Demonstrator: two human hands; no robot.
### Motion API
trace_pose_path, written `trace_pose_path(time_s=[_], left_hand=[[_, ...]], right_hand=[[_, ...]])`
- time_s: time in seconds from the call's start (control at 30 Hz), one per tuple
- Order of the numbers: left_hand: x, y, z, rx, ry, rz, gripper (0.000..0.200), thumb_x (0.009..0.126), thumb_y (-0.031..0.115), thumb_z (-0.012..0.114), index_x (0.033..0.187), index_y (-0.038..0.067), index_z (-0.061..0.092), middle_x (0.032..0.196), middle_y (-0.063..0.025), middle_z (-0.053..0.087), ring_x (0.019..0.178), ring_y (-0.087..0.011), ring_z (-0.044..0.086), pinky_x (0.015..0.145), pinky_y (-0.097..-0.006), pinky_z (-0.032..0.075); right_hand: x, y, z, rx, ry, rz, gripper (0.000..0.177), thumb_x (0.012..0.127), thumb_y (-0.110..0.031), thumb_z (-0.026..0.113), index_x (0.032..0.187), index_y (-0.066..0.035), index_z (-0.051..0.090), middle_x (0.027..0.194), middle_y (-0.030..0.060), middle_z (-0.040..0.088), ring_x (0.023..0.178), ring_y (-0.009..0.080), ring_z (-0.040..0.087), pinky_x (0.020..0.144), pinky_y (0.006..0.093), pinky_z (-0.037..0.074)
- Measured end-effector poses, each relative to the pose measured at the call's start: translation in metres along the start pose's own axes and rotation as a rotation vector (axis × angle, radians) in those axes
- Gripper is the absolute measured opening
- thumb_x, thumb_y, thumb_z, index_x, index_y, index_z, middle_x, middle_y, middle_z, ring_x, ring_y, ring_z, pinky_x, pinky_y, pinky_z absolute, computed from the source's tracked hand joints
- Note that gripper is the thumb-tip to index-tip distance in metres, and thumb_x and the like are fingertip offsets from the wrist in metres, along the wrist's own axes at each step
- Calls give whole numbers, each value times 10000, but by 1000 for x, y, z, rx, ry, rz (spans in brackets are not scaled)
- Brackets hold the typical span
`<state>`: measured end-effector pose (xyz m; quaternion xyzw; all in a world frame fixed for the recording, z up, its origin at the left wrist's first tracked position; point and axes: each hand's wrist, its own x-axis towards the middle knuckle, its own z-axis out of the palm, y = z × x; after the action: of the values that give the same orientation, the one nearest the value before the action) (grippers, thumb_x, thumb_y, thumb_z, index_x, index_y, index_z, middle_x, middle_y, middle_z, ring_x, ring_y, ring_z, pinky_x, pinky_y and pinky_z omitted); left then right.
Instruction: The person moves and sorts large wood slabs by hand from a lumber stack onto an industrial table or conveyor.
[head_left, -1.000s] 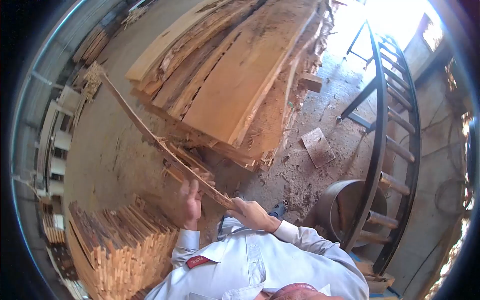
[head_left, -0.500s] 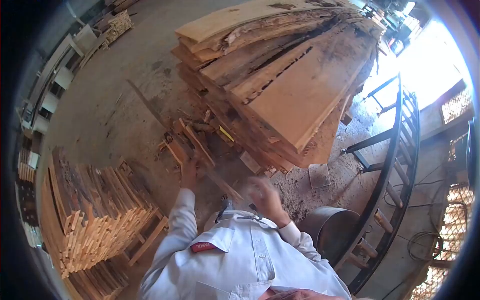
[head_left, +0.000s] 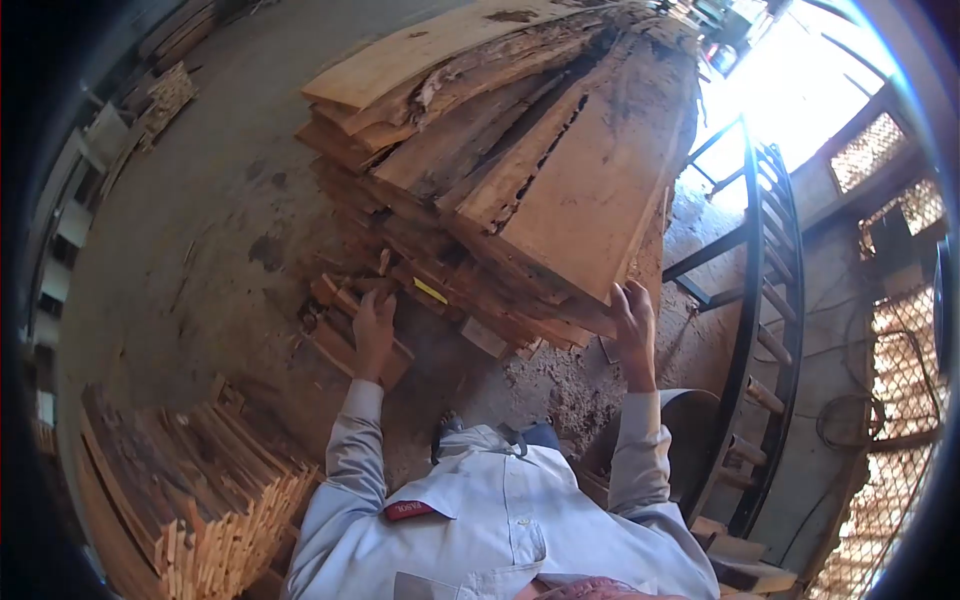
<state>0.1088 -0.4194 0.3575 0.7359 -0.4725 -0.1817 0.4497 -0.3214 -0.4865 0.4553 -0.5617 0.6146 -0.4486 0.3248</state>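
Observation:
My right hand [head_left: 634,325] is at the near right corner of a broad, rough-sawn plank [head_left: 590,190] on top of a large stack, its fingers closed on the board's edge. My left hand [head_left: 374,325] is raised beside the stack's lower left side, over short wood offcuts [head_left: 332,335]. Its fingers point away from me and look loosely apart, with nothing visible in them. A small yellow piece [head_left: 430,291] lies against the stack, just right of my left hand.
At the lower left stands a pile of narrow boards [head_left: 200,480]. On the right a black metal frame with rollers [head_left: 765,330] runs lengthwise, near a round metal drum [head_left: 690,415]. Sawdust [head_left: 550,390] covers the floor before me. Mesh panels [head_left: 905,370] line the right wall.
My right hand has moved from in front of my body out to the plank's corner. A long strip of wood near my left hand no longer shows there. The view has shifted.

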Motion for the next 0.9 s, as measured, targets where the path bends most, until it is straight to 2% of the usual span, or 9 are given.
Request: trace_pose_path(time_s=[0.03,0.13,0.23,0.33,0.5,0.6,0.7,0.83,0.9], left_hand=[[12,25,4,-72,-26,58,457,1001,337,633,1283,-22,602,1188,-210,674,1121,-357,662,985,-424,492],[46,77,17,-174,-63,256,436,1002,318,638,1278,-18,600,1205,-210,663,1117,-379,645,1003,-441,474],[65,121,36,-107,-72,448,443,1007,317,631,1285,-23,579,1239,-234,635,1167,-402,593,1033,-478,447],[87,147,61,8,-68,599,476,1004,325,632,1296,-44,557,1264,-262,611,1188,-424,573,1035,-495,444],[128,169,109,165,-98,568,534,981,372,642,1284,-61,566,1246,-296,619,1167,-471,583,1013,-509,466],[132,196,117,271,-138,479,519,967,394,647,1207,-64,605,1190,-302,643,1115,-488,608,971,-529,489],[133,218,122,406,-105,474,519,957,440,639,1100,-59,629,1129,-301,660,1071,-486,624,940,-539,500],[155,212,150,589,-134,441,549,958,500,608,1017,-45,628,1098,-298,660,1072,-475,618,943,-544,490],[154,214,158,626,-114,422,560,963,514,594,1009,-43,629,1099,-299,658,1079,-475,613,947,-550,484]], right_hand=[[8,0,8,57,44,85,603,978,-368,700,1298,114,530,1086,158,682,921,201,679,791,325,547],[27,-10,11,167,42,306,579,968,-356,716,1311,79,548,1124,144,687,900,178,670,762,309,544],[53,31,21,500,-74,244,567,942,-372,746,1285,51,593,1109,113,705,878,161,672,745,311,550],[63,32,16,374,-94,243,525,923,-365,768,1233,38,639,1063,94,725,901,153,683,788,312,556],[54,13,11,310,-68,150,550,919,-387,761,1187,73,624,1046,146,735,958,200,701,835,342,554],[56,25,12,320,-72,175,517,940,-341,753,1203,79,604,1081,135,723,960,168,693,823,312,562],[56,26,11,207,-50,171,565,931,-393,749,1163,96,586,1084,205,724,989,250,715,849,367,561],[50,3,-2,110,-38,188,668,899,-463,746,1158,118,541,1042,330,707,1024,423,712,869,458,552],[49,6,-2,104,-54,188,657,907,-462,738,1135,119,531,1012,340,704,987,434,719,833,468,560]])
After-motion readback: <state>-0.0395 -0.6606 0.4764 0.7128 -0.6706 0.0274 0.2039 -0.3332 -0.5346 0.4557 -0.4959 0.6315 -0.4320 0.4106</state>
